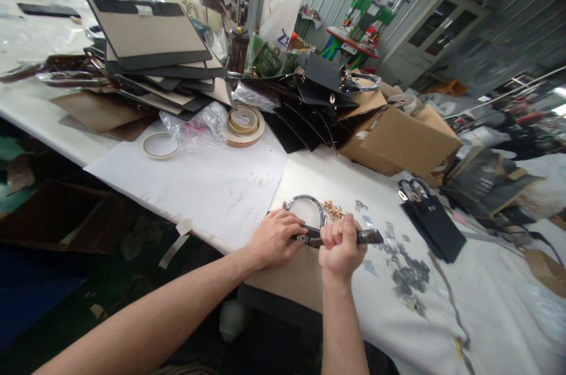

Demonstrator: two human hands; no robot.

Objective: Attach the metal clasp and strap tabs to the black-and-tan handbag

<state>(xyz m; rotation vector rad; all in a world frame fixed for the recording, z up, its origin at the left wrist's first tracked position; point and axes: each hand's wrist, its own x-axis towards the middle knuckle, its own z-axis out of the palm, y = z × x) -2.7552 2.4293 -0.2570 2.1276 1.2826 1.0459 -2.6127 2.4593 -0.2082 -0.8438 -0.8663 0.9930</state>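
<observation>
Clearly, the two hands are occupied with one flat bag panel (287, 283), which lies at the near edge of the table, at six o'clock from the middle of the view. Its upward side is plain beige-brown and looks smooth, and along its near edge goes a black band. At its far edge, under the hands, there is a dark strip, and from it a round handle (305, 197) stands out toward twelve o'clock; this handle is dark grey with a shiny surface, and it makes an almost complete arc. The left hand (276, 239) rests upon this far edge, with the fingers close together and directed to about two o'clock; whether they and the thumb are pinching the strip or only pressing it, I cannot tell. The right hand (341, 245) makes a fist, its fingers curled tightly around a dark tool (371, 237), with the thumb up; the end of this tool comes out toward three o'clock. Taking the hands as the centre of the clock, small gold-coloured parts (332, 210) lie near at one o'clock, grey metal pieces (411, 276) are scattered between three and four, and a small black bag (433, 224) lies at three, farther away. At eleven o'clock are rolls of tape (245, 127), and between ten and eleven a stack of similar panels (152, 36).
</observation>
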